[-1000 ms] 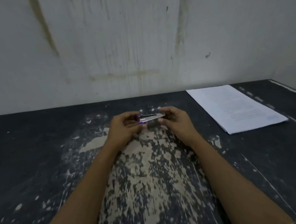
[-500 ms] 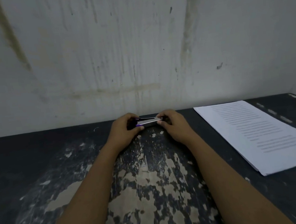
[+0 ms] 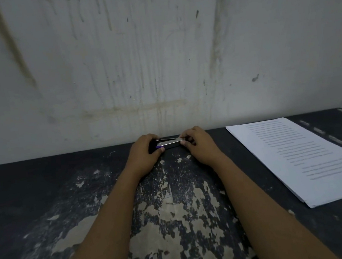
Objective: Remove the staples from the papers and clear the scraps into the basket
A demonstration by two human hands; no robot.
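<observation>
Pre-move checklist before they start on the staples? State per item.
1. Tool held: ok. The left hand and right hand both grip the stapler.
2. Paper stack flat on the table: ok. It lies right of the hands, untouched.
3. Staple position on the stack: cannot tell.
4. Basket in view: not ok, none visible.
5. Tool's working end ready: cannot tell, the fingers cover both ends.

This is a bare, rundown workroom: a stained white wall [image 3: 158, 56] stands behind a dark table [image 3: 35, 196] with flaking paint that bears a stack of printed papers [image 3: 301, 157].
</observation>
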